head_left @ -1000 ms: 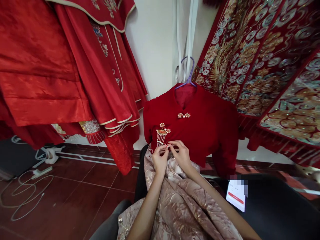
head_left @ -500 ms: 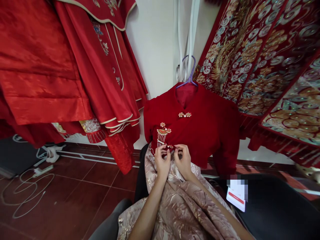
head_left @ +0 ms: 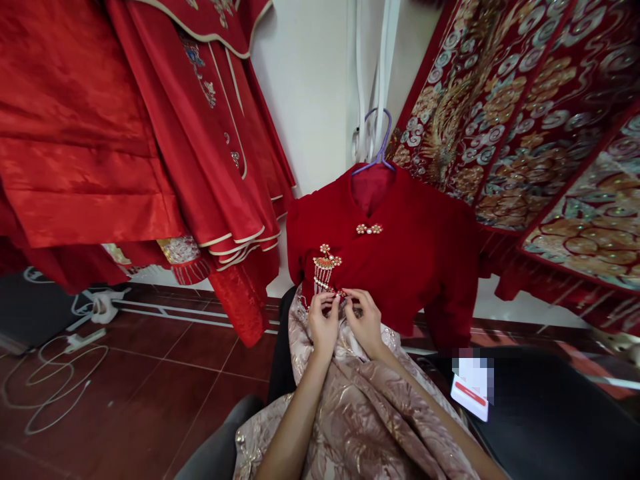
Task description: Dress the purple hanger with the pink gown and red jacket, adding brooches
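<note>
Several red garments (head_left: pixel 80 147) hang at the far left, above a tiled floor where a white cable (head_left: pixel 65 383) lies in loops. Next comes the red jacket (head_left: pixel 400 260), on a purple hanger (head_left: pixel 384 143), its lower front edge right at the fingertips of both hands. A fan-shaped ornament (head_left: pixel 324 265) with beaded strands sits on its front, just above the left hand (head_left: pixel 324 327). That hand's thumb and fingers make a narrow pinch at the hem. A small beaded piece (head_left: pixel 341 293) shows between the two sets of fingertips; I cannot tell which hand grips it, or whether both do. The right hand (head_left: pixel 365 323) mirrors the left, its fingers curled to a similarly narrow gap. A flowered clasp (head_left: pixel 369 229) lies higher on the jacket, clear of both grips. Under the forearms spreads a shiny patterned cloth (head_left: pixel 360 407). Farther right, a lit phone (head_left: pixel 469 402) rests on a black surface (head_left: pixel 545 407), below a heavily embroidered garment (head_left: pixel 525 113).
</note>
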Action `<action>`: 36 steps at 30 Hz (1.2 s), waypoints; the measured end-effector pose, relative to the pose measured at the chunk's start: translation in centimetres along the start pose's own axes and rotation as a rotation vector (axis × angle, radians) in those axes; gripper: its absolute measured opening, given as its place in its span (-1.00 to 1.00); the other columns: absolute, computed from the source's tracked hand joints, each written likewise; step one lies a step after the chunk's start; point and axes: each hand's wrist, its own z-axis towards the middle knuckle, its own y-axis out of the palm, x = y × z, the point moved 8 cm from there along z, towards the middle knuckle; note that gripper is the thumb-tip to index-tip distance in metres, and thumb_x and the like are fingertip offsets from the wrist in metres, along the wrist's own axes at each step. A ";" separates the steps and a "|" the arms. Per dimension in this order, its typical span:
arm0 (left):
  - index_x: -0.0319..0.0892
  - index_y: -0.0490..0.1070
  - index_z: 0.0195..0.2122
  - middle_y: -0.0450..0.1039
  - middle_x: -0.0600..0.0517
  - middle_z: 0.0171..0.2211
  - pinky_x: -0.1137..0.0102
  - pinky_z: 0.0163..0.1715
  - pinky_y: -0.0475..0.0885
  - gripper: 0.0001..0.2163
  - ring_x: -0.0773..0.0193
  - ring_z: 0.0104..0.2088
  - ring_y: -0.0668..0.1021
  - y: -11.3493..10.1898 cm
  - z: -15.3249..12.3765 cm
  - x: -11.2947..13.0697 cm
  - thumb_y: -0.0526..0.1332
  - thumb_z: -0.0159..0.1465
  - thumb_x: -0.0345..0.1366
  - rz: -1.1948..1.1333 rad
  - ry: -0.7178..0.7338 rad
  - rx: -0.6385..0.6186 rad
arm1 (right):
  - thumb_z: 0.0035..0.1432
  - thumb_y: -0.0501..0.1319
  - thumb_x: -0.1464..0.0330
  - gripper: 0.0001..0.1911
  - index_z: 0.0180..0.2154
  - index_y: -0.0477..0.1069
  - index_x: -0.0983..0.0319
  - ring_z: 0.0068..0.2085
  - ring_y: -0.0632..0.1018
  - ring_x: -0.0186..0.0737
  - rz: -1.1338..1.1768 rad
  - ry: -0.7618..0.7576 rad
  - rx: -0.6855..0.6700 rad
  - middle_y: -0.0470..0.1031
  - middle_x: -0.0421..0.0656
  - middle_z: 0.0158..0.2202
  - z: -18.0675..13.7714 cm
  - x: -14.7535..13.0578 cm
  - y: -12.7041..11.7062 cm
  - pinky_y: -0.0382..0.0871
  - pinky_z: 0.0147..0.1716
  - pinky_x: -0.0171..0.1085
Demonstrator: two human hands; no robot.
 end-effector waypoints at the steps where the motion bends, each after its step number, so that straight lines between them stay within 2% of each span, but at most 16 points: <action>1: -0.19 0.43 -0.22 0.49 -0.05 -0.25 0.34 -0.18 0.47 -0.85 0.27 -0.24 0.55 0.0 0.0 -0.1 0.22 0.26 -0.23 -0.022 -0.010 -0.003 | 0.23 0.09 0.45 -0.75 -0.08 0.44 0.18 -0.13 0.51 -0.22 -0.004 -0.007 0.000 0.47 -0.09 -0.13 0.0 -0.1 0.0 0.48 -0.17 -0.22; 12: -0.19 0.41 -0.25 0.51 -0.05 -0.27 0.34 -0.19 0.49 -0.82 0.27 -0.25 0.57 0.2 -0.2 -1.5 0.25 0.23 -0.19 -0.112 -0.095 0.013 | 0.23 0.09 0.46 -0.74 -0.08 0.43 0.17 -0.16 0.51 -0.25 -0.006 -0.030 -0.008 0.45 -0.11 -0.15 -0.1 -0.4 0.0 0.48 -0.18 -0.24; 26: -0.19 0.38 -0.23 0.46 -0.05 -0.25 0.36 -0.21 0.50 -0.82 0.27 -0.23 0.56 0.4 -0.1 -1.2 0.28 0.20 -0.24 -0.167 -0.079 0.005 | 0.23 0.09 0.45 -0.75 -0.08 0.42 0.17 -0.15 0.50 -0.23 -0.017 -0.037 -0.026 0.44 -0.10 -0.15 -0.1 -0.4 0.2 0.47 -0.16 -0.22; 32: -0.19 0.42 -0.27 0.50 -0.03 -0.29 0.34 -0.17 0.49 -0.82 0.27 -0.25 0.57 0.2 -0.2 -1.5 0.27 0.21 -0.20 -0.175 -0.108 0.019 | 0.22 0.09 0.45 -0.74 -0.08 0.42 0.18 -0.17 0.50 -0.25 -0.011 -0.032 -0.023 0.44 -0.11 -0.15 -0.1 -0.4 0.1 0.47 -0.18 -0.24; 36: -0.20 0.45 -0.27 0.48 -0.06 -0.26 0.33 -0.18 0.50 -0.82 0.25 -0.21 0.56 0.0 -0.1 -0.9 0.27 0.21 -0.19 -0.166 -0.055 0.028 | 0.23 0.08 0.44 -0.75 -0.09 0.42 0.18 -0.18 0.50 -0.24 -0.003 -0.028 -0.024 0.44 -0.10 -0.16 0.0 -0.4 0.1 0.47 -0.19 -0.23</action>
